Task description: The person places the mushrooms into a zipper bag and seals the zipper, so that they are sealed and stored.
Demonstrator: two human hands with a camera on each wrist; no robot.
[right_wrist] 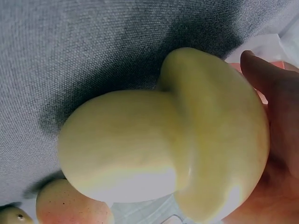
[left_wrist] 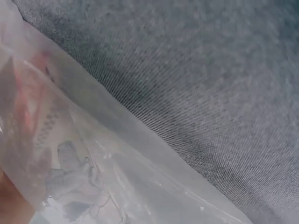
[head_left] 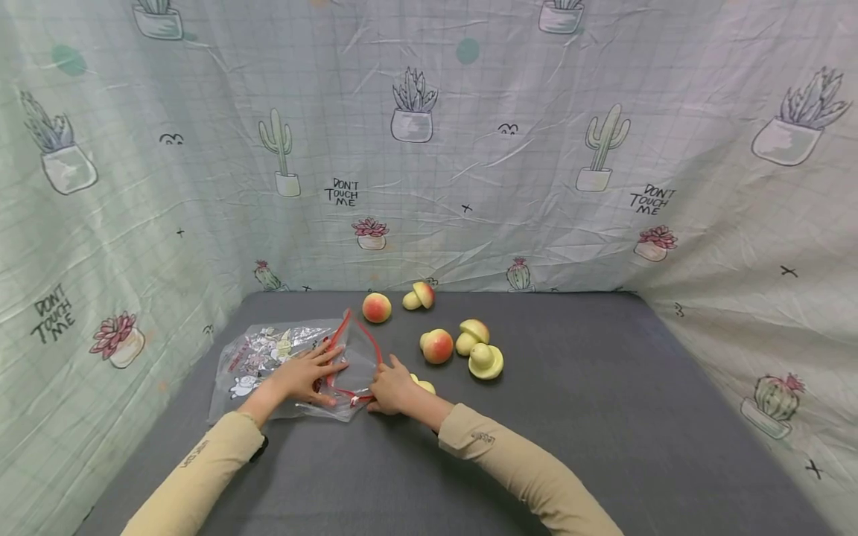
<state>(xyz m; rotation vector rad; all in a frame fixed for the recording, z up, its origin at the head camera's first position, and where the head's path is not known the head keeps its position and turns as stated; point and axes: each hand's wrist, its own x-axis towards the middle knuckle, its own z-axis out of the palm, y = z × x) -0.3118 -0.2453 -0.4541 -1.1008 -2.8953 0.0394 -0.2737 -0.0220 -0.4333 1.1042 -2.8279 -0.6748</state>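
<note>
A clear plastic bag [head_left: 255, 357] with printed cartoon figures and a red-edged mouth lies flat on the left of the dark table. My left hand [head_left: 310, 374] rests on it near the mouth, fingers spread across the red edge. The opposite red edge is gripped by my right hand [head_left: 394, 385], its thumb near the lower corner; the fingertips are partly hidden. Close beside that hand is a pale yellow mushroom [head_left: 424, 385], which fills much of the right wrist view with its cap [right_wrist: 219, 135] against the fingers.
To the bag's right are several more toy mushrooms: one with a red cap [head_left: 438, 347], a tilted one [head_left: 473, 336] and an upturned one [head_left: 485, 362]. Farther back are a red-and-yellow round piece [head_left: 377, 307] and another mushroom [head_left: 419, 296]. A patterned cloth [head_left: 469, 223] stands behind the table.
</note>
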